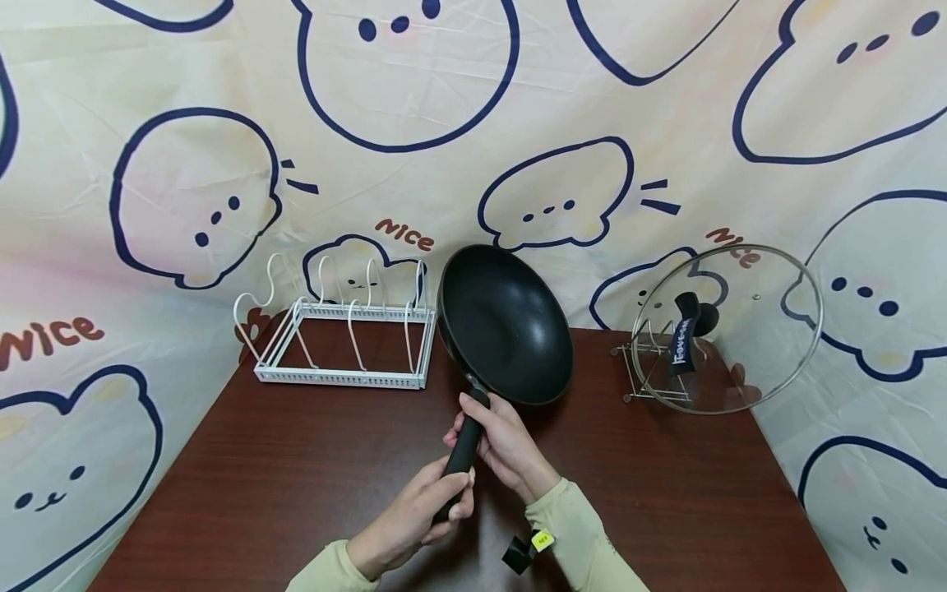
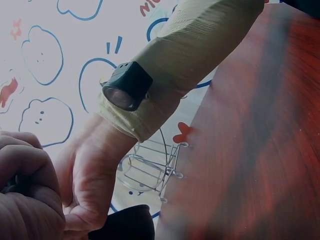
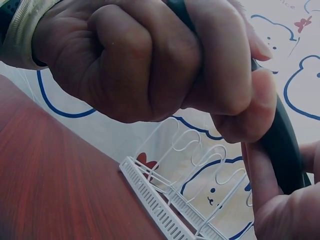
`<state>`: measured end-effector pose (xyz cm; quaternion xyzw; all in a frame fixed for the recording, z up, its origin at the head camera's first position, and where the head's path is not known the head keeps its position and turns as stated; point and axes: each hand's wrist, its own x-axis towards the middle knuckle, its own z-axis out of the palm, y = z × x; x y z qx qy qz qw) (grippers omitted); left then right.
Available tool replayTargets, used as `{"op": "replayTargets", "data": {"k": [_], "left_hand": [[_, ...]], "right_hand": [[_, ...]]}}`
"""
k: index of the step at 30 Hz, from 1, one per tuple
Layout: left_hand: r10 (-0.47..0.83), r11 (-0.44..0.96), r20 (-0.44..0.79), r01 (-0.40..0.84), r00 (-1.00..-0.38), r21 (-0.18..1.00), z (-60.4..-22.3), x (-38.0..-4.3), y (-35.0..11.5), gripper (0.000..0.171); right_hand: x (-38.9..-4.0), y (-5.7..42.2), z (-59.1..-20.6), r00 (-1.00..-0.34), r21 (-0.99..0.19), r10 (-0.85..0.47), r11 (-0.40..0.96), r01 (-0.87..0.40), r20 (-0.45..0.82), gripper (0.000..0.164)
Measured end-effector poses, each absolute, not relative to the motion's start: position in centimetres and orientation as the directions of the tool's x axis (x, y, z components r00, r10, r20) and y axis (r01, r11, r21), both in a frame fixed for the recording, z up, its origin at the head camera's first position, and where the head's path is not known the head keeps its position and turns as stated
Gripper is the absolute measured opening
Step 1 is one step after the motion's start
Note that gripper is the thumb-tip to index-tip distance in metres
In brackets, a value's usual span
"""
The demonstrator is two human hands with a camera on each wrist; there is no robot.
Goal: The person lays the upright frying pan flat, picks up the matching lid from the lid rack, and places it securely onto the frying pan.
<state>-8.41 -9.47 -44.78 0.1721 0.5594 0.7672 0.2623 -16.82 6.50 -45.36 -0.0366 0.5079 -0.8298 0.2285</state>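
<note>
A black wok-shaped pan (image 1: 510,329) is held over the table, its inside facing me and its long black handle (image 1: 464,450) slanting down to the left. My left hand (image 1: 414,508) grips the lower end of the handle, fingers curled round it. Higher up, close to the pan body, my right hand (image 1: 510,444) holds the handle with the thumb lying across it. The right wrist view shows the curled left fingers (image 3: 172,65) from near, with the right hand (image 3: 290,215) below on the same handle. In the left wrist view only a dark part of the pan (image 2: 125,225) shows.
A white rack (image 1: 340,378) with curved wire dividers stands left of the pan at the back of the brown table (image 1: 311,477). At the back right, a round glass lid (image 1: 769,353) with a black knob leans on a small metal wire stand (image 1: 627,370). Patterned cloth (image 1: 414,189) hangs behind.
</note>
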Motion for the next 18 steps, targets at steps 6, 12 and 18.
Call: {"op": "replayTargets", "data": {"k": [6,12,18], "left_hand": [[0.602,-0.247,-0.025,-0.216,-0.798,0.945,-44.81,-8.42,-9.5,0.013],[0.616,-0.249,-0.021,-0.221,-0.787,0.943,-44.89,-8.52,-9.55,0.009],[0.632,-0.273,-0.025,-0.252,-0.774,0.928,-45.09,-8.54,-9.6,0.01]], "right_hand": [[-16.77,6.66,-45.43,-0.891,-0.863,-0.421,-0.373,0.34,-0.169,0.03],[-16.76,6.76,-45.49,-0.891,-0.869,-0.418,-0.36,0.339,-0.174,0.032],[-16.75,6.84,-45.65,-0.895,-0.87,-0.409,-0.358,0.338,-0.18,0.035]]}}
